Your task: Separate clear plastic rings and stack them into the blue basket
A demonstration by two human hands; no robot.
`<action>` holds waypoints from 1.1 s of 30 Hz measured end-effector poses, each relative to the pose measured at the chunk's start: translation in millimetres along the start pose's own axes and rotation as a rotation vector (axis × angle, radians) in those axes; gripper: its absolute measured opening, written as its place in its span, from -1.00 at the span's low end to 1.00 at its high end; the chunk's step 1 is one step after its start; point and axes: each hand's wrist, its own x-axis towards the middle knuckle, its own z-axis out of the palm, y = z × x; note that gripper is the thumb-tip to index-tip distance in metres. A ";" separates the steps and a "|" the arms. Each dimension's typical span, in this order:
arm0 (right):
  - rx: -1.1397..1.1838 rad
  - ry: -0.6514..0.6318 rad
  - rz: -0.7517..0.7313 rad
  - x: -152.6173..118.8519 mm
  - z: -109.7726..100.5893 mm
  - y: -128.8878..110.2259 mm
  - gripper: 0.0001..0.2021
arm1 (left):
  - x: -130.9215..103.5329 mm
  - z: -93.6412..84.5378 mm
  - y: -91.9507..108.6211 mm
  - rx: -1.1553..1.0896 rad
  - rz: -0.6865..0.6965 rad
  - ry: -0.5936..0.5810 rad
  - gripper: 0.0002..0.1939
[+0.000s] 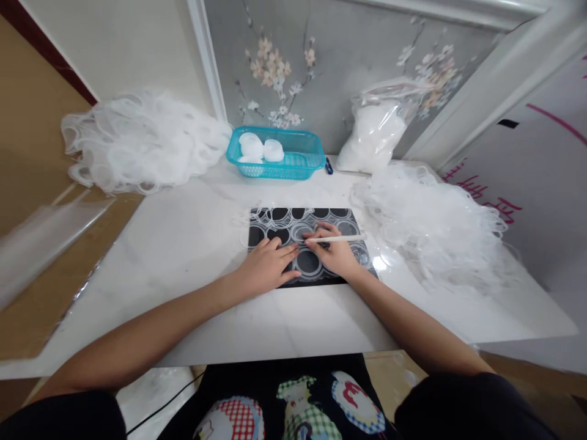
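A black mat (pixel 337 281) lies flat on the white table in front of me, with a clear sheet of round cut outlines (pixel 308 261) on top. My left hand (pixel 263 266) rests palm down over the sheet's left part, its fingers stretched out. My right hand (pixel 338 253) pinches a slim white pen-like tool (pixel 348 238), whose tip end is hidden by the fingers near a ring outline at the middle. Loose thin ring scraps (pixel 270 215) lie over the mat's far left corner.
A blue plastic basket (pixel 305 174) holding several stacks of white discs (pixel 274 150) stands at the back. Heaps of translucent ring offcuts lie at left (pixel 142 143) and right (pixel 422 220). A clear zip bag (pixel 373 134) leans on the wall, a small dark blue object (pixel 329 166) beside it.
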 end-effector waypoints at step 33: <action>-0.029 0.109 0.102 -14.4 -34.7 30.0 -0.86 | 41.7 -3.0 20.3 -0.055 0.050 -0.090 -0.45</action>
